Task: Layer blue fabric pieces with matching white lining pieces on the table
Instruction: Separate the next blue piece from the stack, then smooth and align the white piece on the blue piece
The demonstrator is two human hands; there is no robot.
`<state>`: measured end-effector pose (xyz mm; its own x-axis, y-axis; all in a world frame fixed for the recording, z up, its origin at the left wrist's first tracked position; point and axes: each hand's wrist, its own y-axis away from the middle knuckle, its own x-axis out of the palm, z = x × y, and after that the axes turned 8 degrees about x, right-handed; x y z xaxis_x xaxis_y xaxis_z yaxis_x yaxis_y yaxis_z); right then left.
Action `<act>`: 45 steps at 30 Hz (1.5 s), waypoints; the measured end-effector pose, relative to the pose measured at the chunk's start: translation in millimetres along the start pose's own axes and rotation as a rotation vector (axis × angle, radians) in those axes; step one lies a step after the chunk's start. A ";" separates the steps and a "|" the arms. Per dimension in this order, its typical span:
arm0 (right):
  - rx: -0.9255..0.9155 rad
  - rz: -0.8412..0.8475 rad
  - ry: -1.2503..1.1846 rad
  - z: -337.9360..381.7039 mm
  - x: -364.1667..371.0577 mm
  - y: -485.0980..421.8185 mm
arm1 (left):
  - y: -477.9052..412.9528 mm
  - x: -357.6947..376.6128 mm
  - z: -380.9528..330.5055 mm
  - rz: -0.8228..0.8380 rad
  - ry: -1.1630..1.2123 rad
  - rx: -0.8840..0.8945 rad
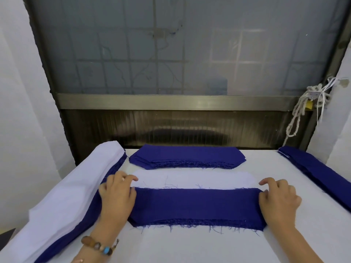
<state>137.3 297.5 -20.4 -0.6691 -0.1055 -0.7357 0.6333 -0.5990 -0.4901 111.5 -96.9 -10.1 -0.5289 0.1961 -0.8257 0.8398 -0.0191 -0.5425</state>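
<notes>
On the near middle of the table (190,247) lies the blue fabric piece (195,205), a long band running left to right with frayed threads along its near edge; that edge looks several layers thick. It sits on the white lining piece (190,180), which shows as a pale strip along the blue band's far side, with loose blue threads lying on it.

From my remote view, the left hand (117,196) covers the left end of the blue fabric piece. Its fingers are bent, with one fingertip reaching onto the lining. The right hand (279,198) sits at the right end in the same way, fingers curled, the thumb tip on the blue cloth and the forefinger tip on the lining just beyond. Both hands touch the fabric, but I cannot tell whether either one pinches it or only presses down. A beaded bracelet (98,245) circles the left wrist.

Farther back, a second blue stack (187,155) with clipped corners lies just beyond the lining and apart from it. Along the left edge runs a long pile (66,186) with white cloth on top and blue beneath; the left hand's outer side is just beside it. Another blue stack (319,173) runs along the right edge, well apart from the right hand.

Beyond the table stands a frosted window (180,44), and a knotted rope (296,114) with a yellow padlock (309,105) hangs at its right frame.
</notes>
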 end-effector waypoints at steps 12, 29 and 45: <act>-0.467 0.823 -0.202 124.7 60.9 -16.9 | -82.9 65.4 -106.8 0.615 0.248 0.272; -0.283 0.714 -0.301 121.0 100.1 -19.6 | -84.2 96.4 -101.6 0.260 0.379 0.265; -0.574 0.589 -0.034 126.2 105.2 -16.7 | -86.6 97.1 -105.3 0.333 0.296 0.295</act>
<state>7.3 196.3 -30.7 -0.1703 -0.3050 -0.9370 0.9785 0.0600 -0.1974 0.2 27.1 -27.0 -0.1464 0.4000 -0.9048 0.8637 -0.3942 -0.3140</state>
